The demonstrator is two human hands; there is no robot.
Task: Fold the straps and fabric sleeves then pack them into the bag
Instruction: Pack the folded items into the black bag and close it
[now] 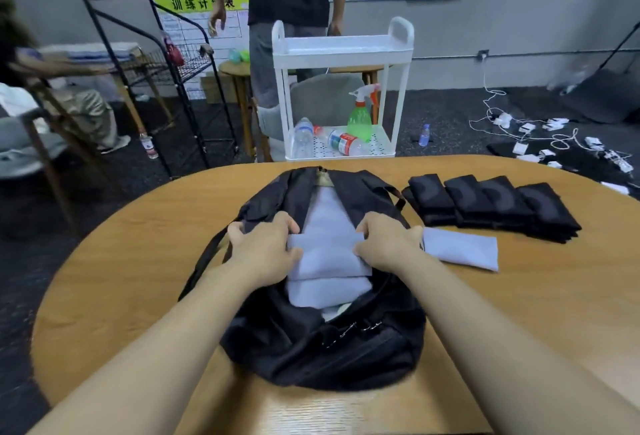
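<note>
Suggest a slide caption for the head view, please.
Both hands press a folded white sleeve into the open black bag; another waits beside it.

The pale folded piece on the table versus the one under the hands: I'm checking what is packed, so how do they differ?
The pale piece on the table lies right of the bag, untouched; the held piece sits in the bag's opening, gripped by the left hand and right hand. Both are light, folded fabric.

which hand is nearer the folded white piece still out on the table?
Right. The right hand grips the folded white piece in the bag, just left of the loose white piece on the table. The left hand is farther, across the bag opening.
</note>
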